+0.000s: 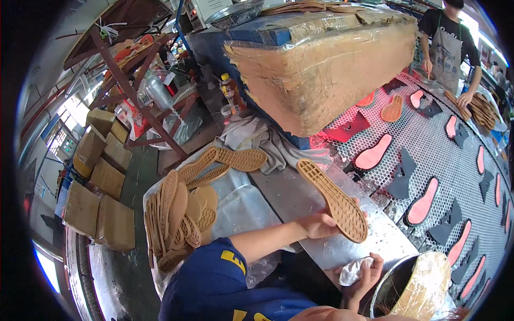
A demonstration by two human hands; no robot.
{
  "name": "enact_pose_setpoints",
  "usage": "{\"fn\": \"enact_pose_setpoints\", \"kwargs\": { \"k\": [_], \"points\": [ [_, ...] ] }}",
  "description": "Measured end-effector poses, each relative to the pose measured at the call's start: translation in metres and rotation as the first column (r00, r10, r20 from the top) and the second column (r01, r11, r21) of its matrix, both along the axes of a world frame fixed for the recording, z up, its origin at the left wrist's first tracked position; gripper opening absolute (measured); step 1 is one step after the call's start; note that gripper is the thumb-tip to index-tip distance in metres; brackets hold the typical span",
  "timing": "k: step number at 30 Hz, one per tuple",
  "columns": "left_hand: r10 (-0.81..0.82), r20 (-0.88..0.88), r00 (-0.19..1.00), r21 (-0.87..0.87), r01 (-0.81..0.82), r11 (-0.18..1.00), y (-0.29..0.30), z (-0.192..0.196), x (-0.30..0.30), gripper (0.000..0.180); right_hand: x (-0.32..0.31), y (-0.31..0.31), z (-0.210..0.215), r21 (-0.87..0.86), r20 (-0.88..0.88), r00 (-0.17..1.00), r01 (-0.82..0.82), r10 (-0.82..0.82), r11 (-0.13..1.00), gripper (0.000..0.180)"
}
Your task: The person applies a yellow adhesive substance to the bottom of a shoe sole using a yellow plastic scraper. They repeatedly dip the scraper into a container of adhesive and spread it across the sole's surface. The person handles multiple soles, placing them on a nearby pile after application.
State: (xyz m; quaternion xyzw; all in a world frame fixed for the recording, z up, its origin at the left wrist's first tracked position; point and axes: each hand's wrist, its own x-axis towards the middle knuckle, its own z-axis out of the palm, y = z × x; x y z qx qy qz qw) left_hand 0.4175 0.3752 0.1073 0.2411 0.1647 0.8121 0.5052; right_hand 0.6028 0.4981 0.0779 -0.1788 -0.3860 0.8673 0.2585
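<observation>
A tan shoe sole (334, 199) with a grid-patterned face is held up at a slant in my left hand (319, 224), whose fingers close around its edge. It hangs over a shiny metal work surface (321, 254). Lower and to the right, my right hand (368, 279) is closed on a crumpled white cloth (353, 272). Left of my left arm, a pile of similar tan soles (168, 211) lies on a plastic-covered surface (235, 195), some stacked on edge, some flat.
A mesh conveyor (428, 140) on the right carries pink-faced soles (423, 202) and black cut pieces (402, 174). A tape-wrapped housing (316, 75) stands ahead. Near my right hand is a round bucket (383, 283). A co-worker (447, 51) stands far right; cardboard boxes (115, 222) sit left.
</observation>
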Motion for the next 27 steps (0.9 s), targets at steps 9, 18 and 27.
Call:
{"fn": "enact_pose_setpoints", "kwargs": {
  "k": [9,18,27],
  "points": [
    [-0.23,0.078,0.97,-0.029,0.233,0.972,0.001,-0.001,0.008,0.096,0.003,-0.006,0.001,0.51,0.073,0.963,0.186,-0.258,0.84,0.012],
    [-0.272,-0.166,0.948,-0.209,0.236,0.949,0.004,0.002,0.024,0.094,0.01,0.0,0.004,0.776,0.089,0.962,0.096,-0.257,0.624,0.015],
    [-0.301,-0.159,0.94,-0.174,0.274,0.946,0.009,0.002,0.031,0.086,0.017,0.003,0.01,0.699,0.117,0.951,0.126,-0.287,0.704,0.007]
  ]
}}
